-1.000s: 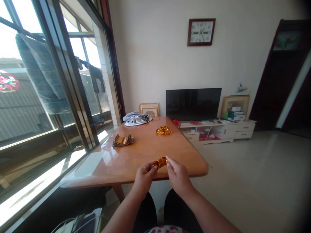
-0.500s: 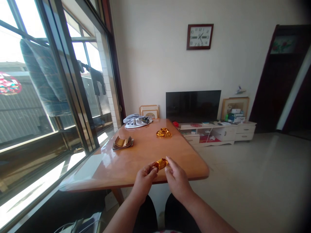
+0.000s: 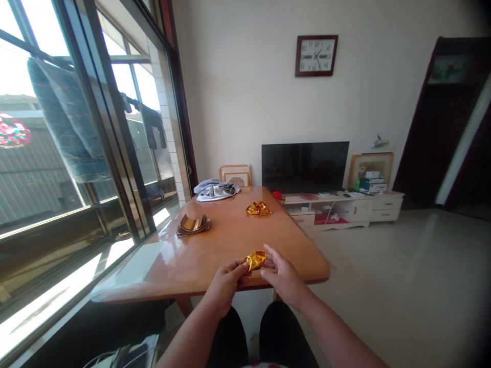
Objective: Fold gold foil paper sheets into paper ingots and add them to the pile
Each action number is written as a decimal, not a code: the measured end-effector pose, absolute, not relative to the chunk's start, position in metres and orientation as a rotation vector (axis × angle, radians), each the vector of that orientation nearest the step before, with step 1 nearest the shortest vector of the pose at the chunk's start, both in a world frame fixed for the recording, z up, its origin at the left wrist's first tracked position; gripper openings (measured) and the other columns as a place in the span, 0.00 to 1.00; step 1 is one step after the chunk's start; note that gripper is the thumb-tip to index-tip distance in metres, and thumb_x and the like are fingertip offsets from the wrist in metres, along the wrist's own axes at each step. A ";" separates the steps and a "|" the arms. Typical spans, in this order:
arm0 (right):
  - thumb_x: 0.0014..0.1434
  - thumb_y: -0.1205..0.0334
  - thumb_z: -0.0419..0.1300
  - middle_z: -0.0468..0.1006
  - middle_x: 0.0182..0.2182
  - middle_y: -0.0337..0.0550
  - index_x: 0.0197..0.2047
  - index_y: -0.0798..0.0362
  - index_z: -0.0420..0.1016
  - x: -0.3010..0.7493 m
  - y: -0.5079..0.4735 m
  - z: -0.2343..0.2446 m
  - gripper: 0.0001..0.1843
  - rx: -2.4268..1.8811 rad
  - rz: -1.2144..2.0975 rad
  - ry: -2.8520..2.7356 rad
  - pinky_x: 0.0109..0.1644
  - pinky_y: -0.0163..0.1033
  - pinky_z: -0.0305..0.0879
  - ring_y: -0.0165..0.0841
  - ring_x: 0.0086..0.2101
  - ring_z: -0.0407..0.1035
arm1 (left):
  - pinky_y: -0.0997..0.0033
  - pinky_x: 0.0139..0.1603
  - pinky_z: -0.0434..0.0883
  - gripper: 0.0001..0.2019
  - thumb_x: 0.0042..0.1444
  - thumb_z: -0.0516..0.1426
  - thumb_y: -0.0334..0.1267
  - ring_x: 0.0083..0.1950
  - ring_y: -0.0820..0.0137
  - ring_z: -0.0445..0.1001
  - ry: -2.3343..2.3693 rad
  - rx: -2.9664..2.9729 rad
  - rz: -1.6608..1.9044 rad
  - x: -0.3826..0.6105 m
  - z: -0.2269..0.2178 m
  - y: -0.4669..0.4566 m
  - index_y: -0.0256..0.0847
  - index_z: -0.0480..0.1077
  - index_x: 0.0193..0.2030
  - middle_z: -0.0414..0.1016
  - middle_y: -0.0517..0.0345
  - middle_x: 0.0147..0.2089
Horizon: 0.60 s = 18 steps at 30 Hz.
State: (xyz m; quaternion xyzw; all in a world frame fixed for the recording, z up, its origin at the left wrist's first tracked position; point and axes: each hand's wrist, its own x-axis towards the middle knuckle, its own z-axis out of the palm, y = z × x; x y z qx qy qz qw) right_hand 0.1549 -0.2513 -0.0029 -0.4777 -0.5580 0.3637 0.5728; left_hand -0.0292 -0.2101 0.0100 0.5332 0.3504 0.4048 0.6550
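Observation:
A crumpled piece of gold foil paper [image 3: 256, 260] is held over the table's near edge, its left end pinched between the thumb and fingers of my left hand [image 3: 229, 280]. Just to its right is my right hand [image 3: 283, 273], thumb and fingers apart; whether a fingertip touches the foil I cannot tell. Farther up the table lies a heap of folded gold foil [image 3: 259, 208]. A stack of curled gold foil sheets [image 3: 193, 224] rests on the left part of the table.
The wooden table [image 3: 230, 230] stretches away from my knees. Grey cloth [image 3: 217, 189] is piled at its far end. Along the left runs a window [image 3: 115, 128]; a white TV cabinet [image 3: 356, 210] with a television [image 3: 306, 164] stands beyond.
My right hand's fingers have opened and drawn slightly right, away from the foil's right end. The foil has turned a little and shows more of its face; my left hand keeps its hold.

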 end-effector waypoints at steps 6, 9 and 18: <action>0.56 0.56 0.68 0.75 0.57 0.47 0.67 0.50 0.64 0.162 -0.248 0.002 0.37 -1.045 1.074 -1.331 0.62 0.48 0.63 0.42 0.57 0.68 | 0.75 0.34 0.63 0.19 0.54 0.65 0.49 0.30 0.76 0.66 0.710 1.120 0.831 -0.026 0.009 -0.203 0.32 0.77 0.39 0.73 0.55 0.32; 0.56 0.53 0.68 0.76 0.55 0.47 0.64 0.50 0.67 0.162 -0.245 0.003 0.34 -1.017 1.117 -1.244 0.58 0.47 0.66 0.43 0.55 0.69 | 0.73 0.36 0.65 0.22 0.57 0.63 0.54 0.31 0.74 0.68 0.700 1.037 0.845 -0.025 0.010 -0.199 0.32 0.76 0.41 0.75 0.53 0.34; 0.55 0.45 0.68 0.80 0.50 0.45 0.54 0.49 0.76 0.169 -0.223 0.001 0.27 -1.057 1.187 -1.124 0.45 0.42 0.70 0.44 0.50 0.71 | 0.71 0.38 0.68 0.31 0.59 0.53 0.66 0.32 0.72 0.71 0.703 0.905 0.798 -0.018 0.004 -0.170 0.34 0.73 0.40 0.77 0.51 0.36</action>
